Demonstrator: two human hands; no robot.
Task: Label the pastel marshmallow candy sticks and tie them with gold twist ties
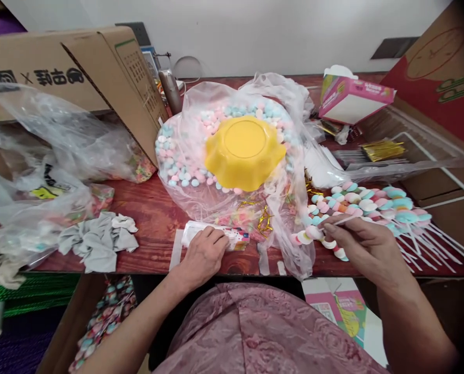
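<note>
marshmallow skewer held at front edge of red wooden table, right of centre, just below heap of finished skewers with white sticks fanned out to the right. right hand closed around the thin white stick, thumb and fingertips pinching it near the top, pastel pink, blue and white sweets strung in a curve below the fingers. left hand palm down, fingers curled over small white packet lying flat on the table, pressing it rather than lifting it; grip looks closed on the packet.

probably best done by keeping the stick pinched close to the sweets, so soft pieces slide on without bending the stick, and by steadying the skewer against the table edge.

right wrist bent inward, forearm coming in from lower right. left forearm angled up from lower left, wrist straight.

behind the hands, clear plastic bag of loose marshmallows, upturned yellow bowl resting on top. grey cloth to the left.
</note>
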